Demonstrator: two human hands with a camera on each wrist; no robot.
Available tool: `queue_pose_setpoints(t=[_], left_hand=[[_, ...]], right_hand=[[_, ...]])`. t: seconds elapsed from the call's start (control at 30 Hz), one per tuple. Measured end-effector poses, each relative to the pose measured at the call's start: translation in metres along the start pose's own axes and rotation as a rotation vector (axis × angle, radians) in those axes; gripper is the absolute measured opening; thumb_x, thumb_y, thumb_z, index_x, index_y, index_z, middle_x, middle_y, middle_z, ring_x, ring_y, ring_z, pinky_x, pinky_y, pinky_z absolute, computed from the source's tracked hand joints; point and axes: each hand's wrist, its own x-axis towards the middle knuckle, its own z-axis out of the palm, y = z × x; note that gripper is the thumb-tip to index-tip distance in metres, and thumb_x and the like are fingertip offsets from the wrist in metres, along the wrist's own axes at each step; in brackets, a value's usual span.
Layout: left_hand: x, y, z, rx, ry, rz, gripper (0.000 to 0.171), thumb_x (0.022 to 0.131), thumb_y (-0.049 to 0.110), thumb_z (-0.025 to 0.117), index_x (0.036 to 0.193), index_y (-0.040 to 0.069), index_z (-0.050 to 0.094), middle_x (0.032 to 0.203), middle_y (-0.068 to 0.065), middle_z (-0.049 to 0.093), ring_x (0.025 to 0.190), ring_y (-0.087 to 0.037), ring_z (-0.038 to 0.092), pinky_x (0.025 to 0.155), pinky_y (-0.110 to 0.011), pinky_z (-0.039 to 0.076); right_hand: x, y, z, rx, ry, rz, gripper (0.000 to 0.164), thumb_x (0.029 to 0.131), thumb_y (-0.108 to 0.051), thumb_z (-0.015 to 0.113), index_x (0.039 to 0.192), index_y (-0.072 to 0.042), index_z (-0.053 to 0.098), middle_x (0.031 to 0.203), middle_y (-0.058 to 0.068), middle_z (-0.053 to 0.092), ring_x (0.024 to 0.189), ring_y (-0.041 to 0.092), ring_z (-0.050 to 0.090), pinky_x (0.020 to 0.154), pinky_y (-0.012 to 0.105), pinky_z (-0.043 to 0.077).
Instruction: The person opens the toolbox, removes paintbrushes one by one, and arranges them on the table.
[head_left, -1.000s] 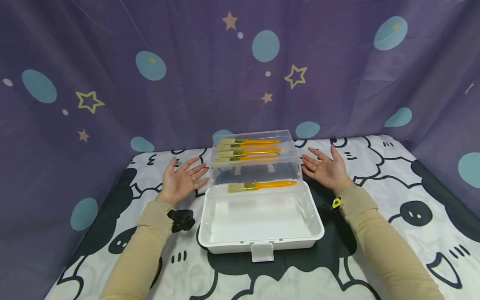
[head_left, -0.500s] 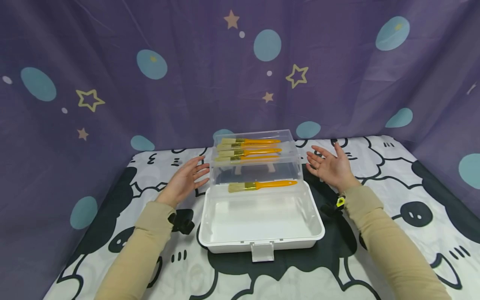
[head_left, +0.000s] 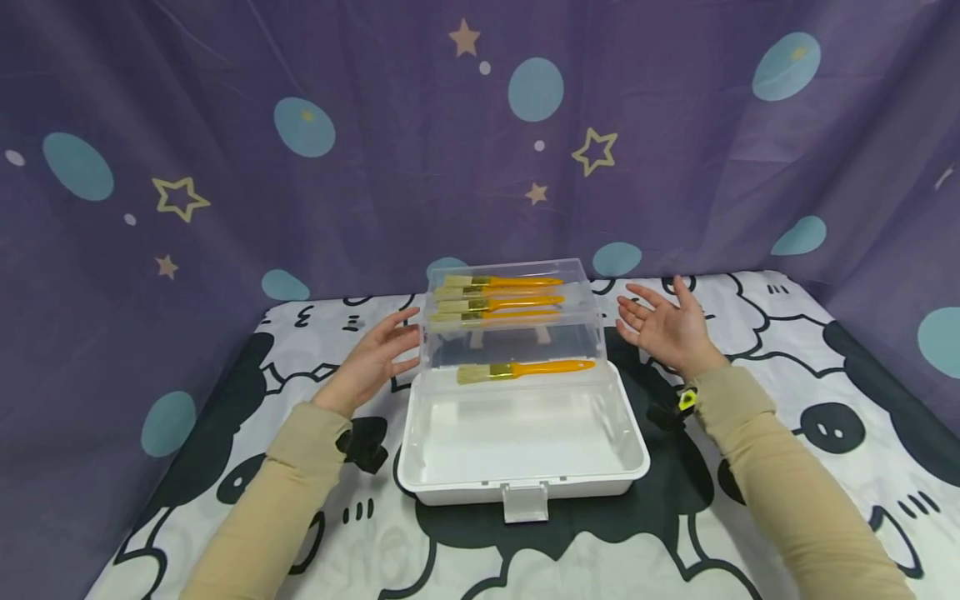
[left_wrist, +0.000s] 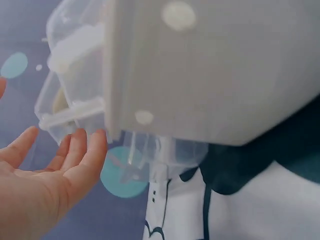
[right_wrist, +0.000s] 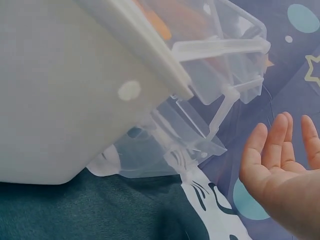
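Observation:
A white storage box (head_left: 525, 492) stands unlatched on the cloth, its clear tiered trays (head_left: 517, 342) raised at the back. One paintbrush with a yellow handle (head_left: 555, 367) lies in the lowest tray, bristles to the left. Several more paintbrushes (head_left: 517, 302) lie in the upper trays. My left hand (head_left: 371, 362) is at the trays' left side, fingers extended and fingertips right by the tray edge. Off the right side, my right hand (head_left: 671, 333) is held palm up with relaxed fingers and holds nothing. Both wrist views show a hand beside the clear trays (left_wrist: 75, 112).
A white cloth with black cartoon shapes (head_left: 787, 483) covers the table. Behind it hangs a purple curtain (head_left: 390, 167) with stars and blue ovals. The box's front latch (head_left: 525, 505) hangs down toward me. Black wrist cameras sit under both sleeves.
My left hand has turned, its fingers closing in slightly on the trays. My right hand has drifted a little right, away from the box. The box and paintbrushes stay put.

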Motion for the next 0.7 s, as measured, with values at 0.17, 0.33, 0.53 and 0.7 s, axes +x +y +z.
queue_pose_setpoints(t=[0.17, 0.33, 0.53, 0.7], left_hand=[[-0.005, 0.005, 0.004, 0.073, -0.022, -0.002, 0.061, 0.098, 0.015, 0.052, 0.151, 0.011, 0.022, 0.151, -0.02, 0.021, 0.138, -0.035, 0.028, 0.113, -0.051, 0.034], [-0.009, 0.007, 0.006, 0.152, -0.061, 0.002, 0.065, 0.095, 0.016, 0.057, 0.151, 0.012, 0.024, 0.152, -0.021, 0.018, 0.139, -0.037, 0.026, 0.112, -0.053, 0.034], [-0.011, 0.007, 0.007, 0.276, -0.076, 0.033, 0.071, 0.091, 0.009, 0.064, 0.15, 0.014, 0.026, 0.152, -0.02, 0.021, 0.141, -0.038, 0.023, 0.112, -0.053, 0.034], [-0.014, 0.005, 0.007, 0.34, -0.092, 0.05, 0.083, 0.084, 0.004, 0.071, 0.151, 0.018, 0.024, 0.151, -0.019, 0.023, 0.141, -0.038, 0.023, 0.112, -0.052, 0.036]], right_hand=[[0.001, -0.001, 0.001, 0.004, 0.009, 0.003, 0.059, 0.095, -0.059, 0.038, 0.119, -0.008, 0.055, 0.119, 0.011, 0.046, 0.107, 0.021, 0.045, 0.093, 0.037, 0.045], [0.001, -0.001, 0.001, 0.012, 0.009, 0.008, 0.058, 0.095, -0.059, 0.039, 0.12, -0.008, 0.054, 0.118, 0.011, 0.046, 0.108, 0.02, 0.045, 0.092, 0.037, 0.046], [0.001, -0.001, 0.003, 0.006, 0.007, 0.006, 0.058, 0.095, -0.058, 0.039, 0.121, -0.008, 0.053, 0.118, 0.011, 0.046, 0.107, 0.02, 0.045, 0.092, 0.037, 0.045], [0.001, -0.002, 0.004, 0.015, -0.018, 0.008, 0.057, 0.096, -0.057, 0.04, 0.12, -0.007, 0.053, 0.115, 0.012, 0.048, 0.102, 0.022, 0.048, 0.092, 0.038, 0.045]])
